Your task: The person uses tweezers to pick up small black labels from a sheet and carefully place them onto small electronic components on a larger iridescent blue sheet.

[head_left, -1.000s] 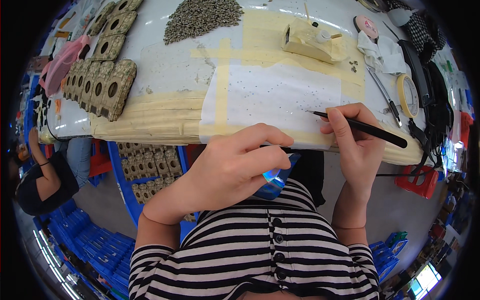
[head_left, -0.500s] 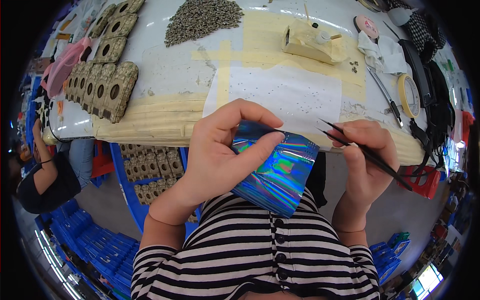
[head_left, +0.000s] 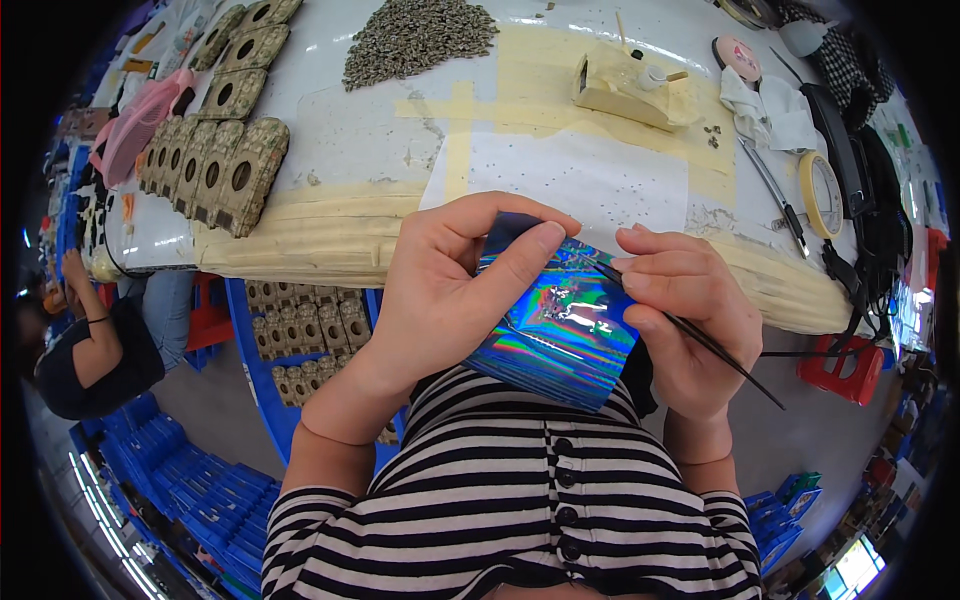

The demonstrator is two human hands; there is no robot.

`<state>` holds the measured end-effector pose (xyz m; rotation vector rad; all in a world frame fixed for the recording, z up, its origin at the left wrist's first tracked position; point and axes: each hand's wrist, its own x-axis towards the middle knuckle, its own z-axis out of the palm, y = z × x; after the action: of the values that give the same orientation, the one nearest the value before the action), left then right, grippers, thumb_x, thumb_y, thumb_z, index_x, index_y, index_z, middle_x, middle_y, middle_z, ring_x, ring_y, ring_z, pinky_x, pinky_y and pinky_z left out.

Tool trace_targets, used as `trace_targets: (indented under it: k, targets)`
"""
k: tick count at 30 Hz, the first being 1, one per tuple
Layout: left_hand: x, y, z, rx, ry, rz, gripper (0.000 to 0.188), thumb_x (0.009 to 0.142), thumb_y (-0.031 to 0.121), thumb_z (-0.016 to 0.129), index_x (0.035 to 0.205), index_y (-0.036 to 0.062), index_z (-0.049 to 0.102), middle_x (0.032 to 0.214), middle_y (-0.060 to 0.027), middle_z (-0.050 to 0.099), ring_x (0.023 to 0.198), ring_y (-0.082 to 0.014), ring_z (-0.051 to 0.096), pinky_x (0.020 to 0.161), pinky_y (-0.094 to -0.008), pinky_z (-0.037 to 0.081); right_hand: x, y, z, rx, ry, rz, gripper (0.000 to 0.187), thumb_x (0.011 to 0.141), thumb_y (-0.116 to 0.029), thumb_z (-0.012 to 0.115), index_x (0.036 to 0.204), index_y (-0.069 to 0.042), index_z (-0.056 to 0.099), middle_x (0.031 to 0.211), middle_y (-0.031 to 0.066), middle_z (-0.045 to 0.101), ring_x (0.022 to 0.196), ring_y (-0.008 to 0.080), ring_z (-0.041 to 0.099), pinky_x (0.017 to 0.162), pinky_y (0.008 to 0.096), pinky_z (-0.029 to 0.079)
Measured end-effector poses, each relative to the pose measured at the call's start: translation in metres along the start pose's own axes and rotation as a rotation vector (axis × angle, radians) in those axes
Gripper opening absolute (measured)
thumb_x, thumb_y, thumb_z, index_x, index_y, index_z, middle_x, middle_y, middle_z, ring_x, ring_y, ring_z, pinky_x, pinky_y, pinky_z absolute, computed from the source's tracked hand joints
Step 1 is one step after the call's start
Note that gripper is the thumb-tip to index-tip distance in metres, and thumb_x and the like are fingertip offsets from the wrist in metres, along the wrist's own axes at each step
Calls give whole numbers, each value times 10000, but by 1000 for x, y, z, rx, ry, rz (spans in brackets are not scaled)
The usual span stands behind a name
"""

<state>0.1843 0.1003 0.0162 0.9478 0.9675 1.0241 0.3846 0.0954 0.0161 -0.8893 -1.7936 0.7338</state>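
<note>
My left hand (head_left: 455,275) pinches a shiny blue holographic sheet (head_left: 560,345) between thumb and fingers near its upper edge, in front of the table's near edge. In my right hand (head_left: 690,310) is a pair of black tweezers (head_left: 715,347), their tips down at the sheet's upper part, close to my left thumb. Whether the tips grip anything is too small to tell. Beyond my hands lies a white paper (head_left: 560,172) dotted with tiny specks.
Camouflage-patterned pieces with round holes (head_left: 215,170) stand in rows at the left. A heap of small metallic parts (head_left: 415,42) lies at the back. A tape-covered block (head_left: 635,90), a tape roll (head_left: 820,192) and a pen-like tool (head_left: 775,195) are rightward. A co-worker (head_left: 90,345) sits far left.
My right hand has moved left and brought the tweezer tips from above the paper onto the holographic sheet. My left hand still holds the sheet, shifted slightly.
</note>
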Motion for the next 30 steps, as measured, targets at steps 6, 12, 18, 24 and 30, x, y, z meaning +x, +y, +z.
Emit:
trace_targets:
  k: [6, 12, 18, 24, 30]
  targets:
    - [0, 0, -2, -3, -27, 4, 181, 923, 73, 630, 1041, -60, 662, 947, -98, 695, 863, -99, 634, 766, -226, 517, 2, -2, 2, -18, 2, 20, 193, 721, -31, 779, 884, -5, 678, 882, 116, 696, 894, 281, 686, 819, 366, 553]
    - [0, 0, -2, -12, -30, -10, 176, 917, 65, 633, 1039, -58, 663, 946, -98, 696, 863, -98, 636, 765, -225, 517, 1, -3, 3, -25, 9, 35, 199, 717, -23, 779, 892, -5, 684, 873, 120, 694, 862, 263, 684, 799, 346, 556]
    - [0, 0, -2, 14, -36, -9, 170, 915, 57, 630, 1039, -54, 665, 943, -96, 697, 862, -96, 635, 764, -224, 515, 1, -3, 4, -43, 1, 43, 197, 714, -15, 778, 887, -6, 686, 867, 118, 693, 845, 259, 683, 794, 348, 560]
    - [1, -4, 1, 36, -9, 62, 132, 920, 33, 618, 1010, -49, 668, 867, -68, 690, 765, -69, 637, 684, -194, 515, 1, -2, 4, -68, 15, 11, 199, 710, -14, 781, 883, -5, 684, 861, 113, 695, 832, 255, 685, 789, 348, 568]
    - [1, -1, 1, 50, -7, 45, 135, 893, 3, 639, 1015, -50, 659, 869, -69, 688, 764, -71, 634, 683, -193, 511, 0, -5, -1, -36, 61, 7, 195, 722, -14, 779, 890, -4, 681, 868, 112, 700, 830, 253, 687, 795, 372, 577]
